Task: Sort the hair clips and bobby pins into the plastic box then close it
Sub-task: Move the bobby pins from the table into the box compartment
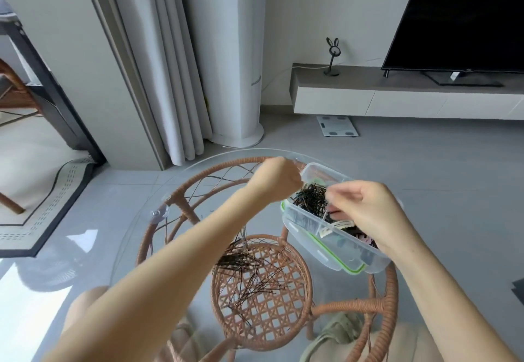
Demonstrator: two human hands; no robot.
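Bobby pins point(249, 273) lie in a loose black scatter on the glass tabletop point(136, 219), near its middle. More are heaped in a far compartment of the plastic box point(320, 173), which stands at the table's right side on what looks like its green-edged lid point(351, 271). Pale hair clips point(344, 224) lie in a nearer compartment.

What worries me is the glass. It is slick, and the box sits close to the rim, so a push from either hand could slide it off. The pins are thin and tangled, so a pinch may lift several and drop some into the wrong compartment or through to the floor. The lid cannot go on until the box is lifted off it.

I see the left hand point(276, 180) curled at the box's far left corner, knuckles toward me. I cannot tell whether it grips the rim. The right hand point(365, 208) hovers over the dividers with fingers drawn into a narrow pinch. What it holds is too blurred to tell.
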